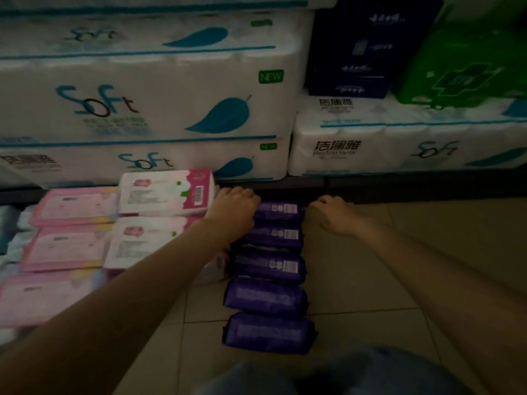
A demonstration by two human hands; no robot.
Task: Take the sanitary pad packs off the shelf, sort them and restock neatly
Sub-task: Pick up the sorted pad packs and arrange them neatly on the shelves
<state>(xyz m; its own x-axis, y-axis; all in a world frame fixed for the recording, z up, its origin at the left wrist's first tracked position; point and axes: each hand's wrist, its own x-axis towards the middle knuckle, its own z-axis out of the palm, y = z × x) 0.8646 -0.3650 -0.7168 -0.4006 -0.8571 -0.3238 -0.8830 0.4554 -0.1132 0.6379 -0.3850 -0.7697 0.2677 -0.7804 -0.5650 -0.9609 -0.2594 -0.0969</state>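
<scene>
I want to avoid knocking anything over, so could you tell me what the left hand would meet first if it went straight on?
Probably the dark shelf edge just beyond the left hand, then the white Soft packs above; depth is unclear.

Both forearms are bare from the wrist back to the lower edge of the view, with no sleeve, cuff, watch, band or glove on either. The left hand point(232, 208) and the right hand point(332, 213) are bare too, with no ring that can be made out in the dim light. Below the hands, at the bottom edge of the view, a patch of faded blue denim-like cloth point(356, 374) covers the person's lap or knee; its seams and shape are too dark and blurred to tell
</scene>
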